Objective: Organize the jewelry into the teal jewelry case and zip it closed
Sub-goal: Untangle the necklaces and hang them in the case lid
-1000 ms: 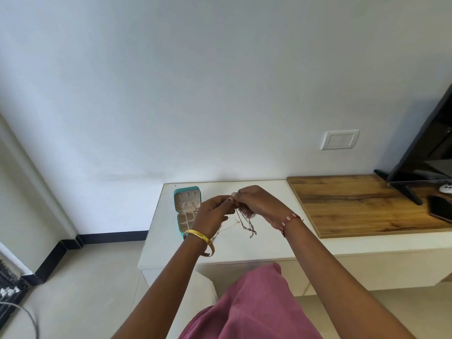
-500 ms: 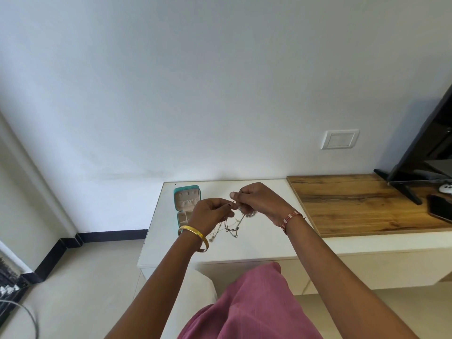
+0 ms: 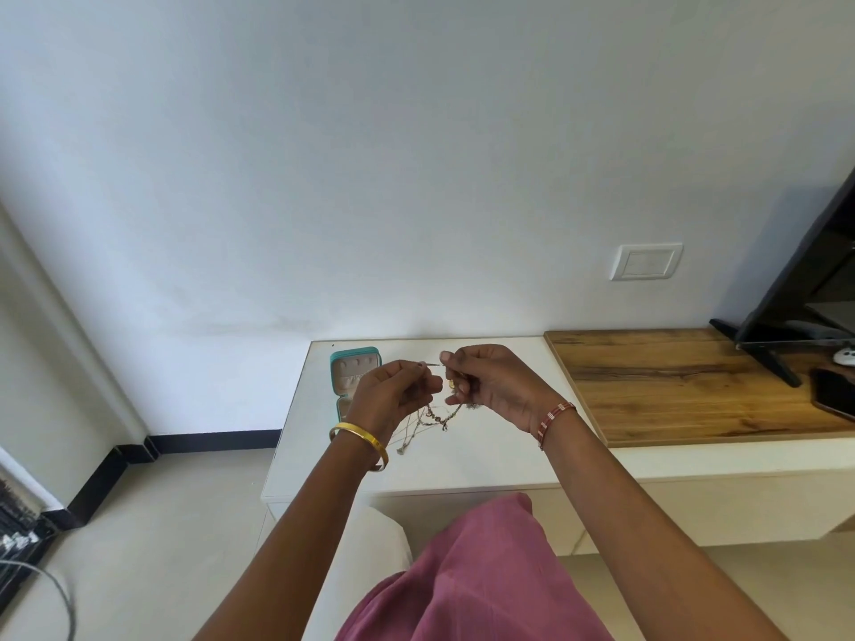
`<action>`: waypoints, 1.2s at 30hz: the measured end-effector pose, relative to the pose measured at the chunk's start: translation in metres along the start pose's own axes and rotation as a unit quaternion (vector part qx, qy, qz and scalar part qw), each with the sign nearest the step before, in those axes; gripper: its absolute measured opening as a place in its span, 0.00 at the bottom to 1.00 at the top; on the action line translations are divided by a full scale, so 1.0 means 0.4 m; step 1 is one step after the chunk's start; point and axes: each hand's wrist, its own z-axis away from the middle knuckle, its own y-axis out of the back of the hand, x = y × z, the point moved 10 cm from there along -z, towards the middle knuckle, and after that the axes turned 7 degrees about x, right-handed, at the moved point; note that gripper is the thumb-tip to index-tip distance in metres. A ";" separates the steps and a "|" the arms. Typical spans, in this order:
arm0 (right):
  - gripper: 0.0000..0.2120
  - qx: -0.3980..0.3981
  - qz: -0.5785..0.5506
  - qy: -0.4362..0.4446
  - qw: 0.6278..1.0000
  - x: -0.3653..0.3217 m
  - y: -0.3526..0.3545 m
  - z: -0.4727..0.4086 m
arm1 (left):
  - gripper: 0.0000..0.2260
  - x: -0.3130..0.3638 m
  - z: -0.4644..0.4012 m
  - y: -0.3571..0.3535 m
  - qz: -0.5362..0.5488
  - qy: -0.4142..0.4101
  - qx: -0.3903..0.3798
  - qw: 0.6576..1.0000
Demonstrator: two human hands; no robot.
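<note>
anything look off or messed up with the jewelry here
Yes: the chains hanging between the left hand and right hand look tangled, with strands crossing in a loose knot above the white table. Both hands pinch them. The teal case lies open behind the left hand; nothing looks spilled or broken.

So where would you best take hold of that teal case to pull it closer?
Take the teal jewelry case by its lower half's side walls, coming from its left, away from the left hand covering its right. It lies open, lid flat back, so gripping the lid would only swing it.
</note>
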 end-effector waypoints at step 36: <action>0.09 -0.055 -0.080 -0.010 0.995 0.029 -0.074 -0.030 | 0.10 -0.020 -0.030 0.107 -0.003 0.027 0.001 1.000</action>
